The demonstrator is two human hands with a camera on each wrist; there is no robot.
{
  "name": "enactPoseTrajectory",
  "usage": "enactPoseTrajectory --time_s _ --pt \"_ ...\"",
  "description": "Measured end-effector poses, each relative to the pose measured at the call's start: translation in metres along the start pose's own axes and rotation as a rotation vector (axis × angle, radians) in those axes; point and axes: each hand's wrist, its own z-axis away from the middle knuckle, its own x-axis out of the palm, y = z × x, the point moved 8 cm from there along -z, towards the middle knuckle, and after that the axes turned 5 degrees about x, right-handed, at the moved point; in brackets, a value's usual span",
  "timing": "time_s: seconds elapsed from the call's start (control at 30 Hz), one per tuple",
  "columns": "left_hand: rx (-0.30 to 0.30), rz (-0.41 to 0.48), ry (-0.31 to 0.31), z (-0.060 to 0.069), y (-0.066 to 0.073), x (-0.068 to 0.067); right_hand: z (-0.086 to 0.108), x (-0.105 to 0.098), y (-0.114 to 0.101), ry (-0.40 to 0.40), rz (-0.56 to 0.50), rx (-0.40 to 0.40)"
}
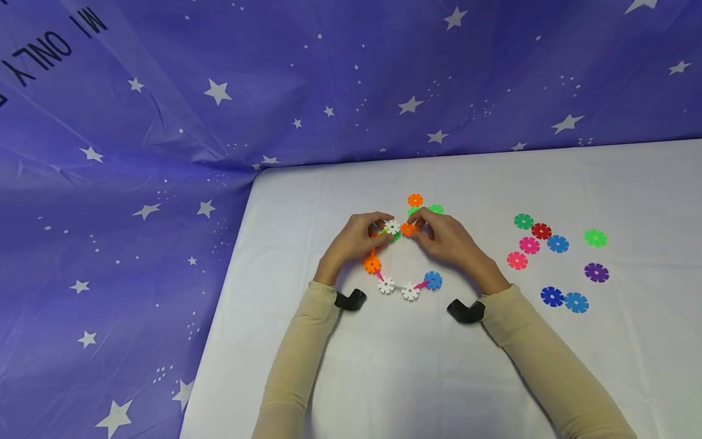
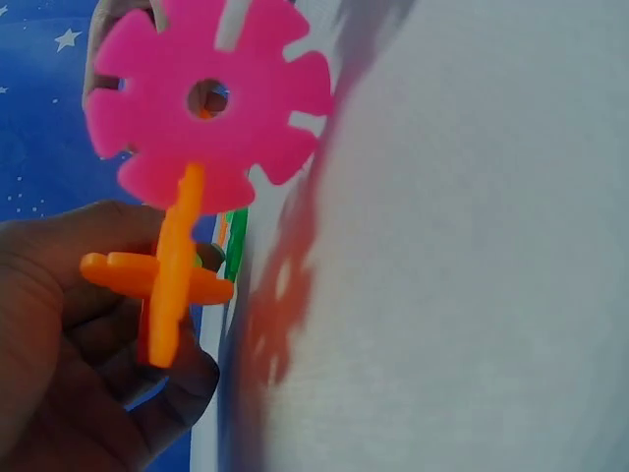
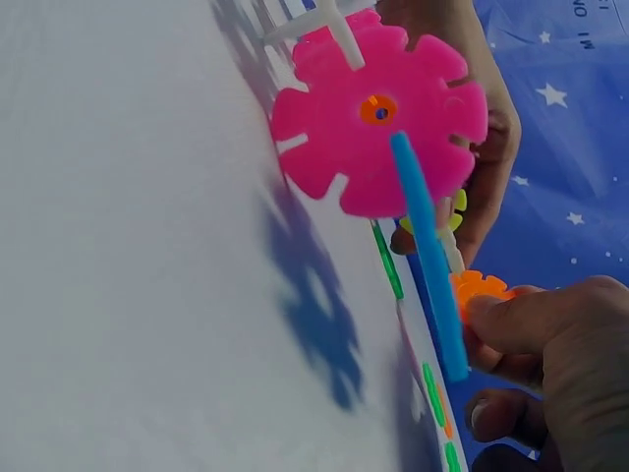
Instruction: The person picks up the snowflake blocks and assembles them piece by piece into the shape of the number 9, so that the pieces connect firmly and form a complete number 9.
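Observation:
A chain of joined notched discs curves over the white table, with a blue disc (image 1: pixel 433 280) at one end and white discs (image 1: pixel 410 292) along its near side. My left hand (image 1: pixel 363 236) grips the chain's far part near a white disc (image 1: pixel 392 227). Between thumb and finger, my right hand (image 1: pixel 443 238) pinches an orange disc (image 1: pixel 408 230) close beside that white one. In the left wrist view, a pink disc (image 2: pixel 265 88) and orange pieces (image 2: pixel 175 275) stand before the left hand (image 2: pixel 88 334). The right wrist view shows the pinched orange disc (image 3: pixel 480 287) by the right hand (image 3: pixel 560 364).
Loose discs lie right of my right hand, among them a red one (image 1: pixel 541 231), a purple one (image 1: pixel 596 272) and a dark blue one (image 1: pixel 552 297). Beyond my hands are an orange disc (image 1: pixel 415 200) and green ones (image 1: pixel 436 209). A purple starred cloth (image 1: pixel 329 79) hangs behind the table.

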Motion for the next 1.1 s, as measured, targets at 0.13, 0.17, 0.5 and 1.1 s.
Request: enactPoseTrajectory --time_s 0.13,0.17,0.5,1.1 --pt "0.002 0.007 -0.001 0.000 0.001 0.000 0.000 -0.001 -0.003 0.013 0.010 -0.014" --pt "0.006 0.009 0.000 0.000 0.002 0.000 0.000 -0.001 -0.003 0.018 0.012 -0.019" --pt "0.025 0.011 -0.002 -0.001 0.009 0.000 0.002 -0.006 -0.011 0.089 0.023 -0.091" --pt "0.049 0.000 0.022 0.000 0.014 0.002 0.002 -0.008 -0.012 0.149 -0.002 -0.123"
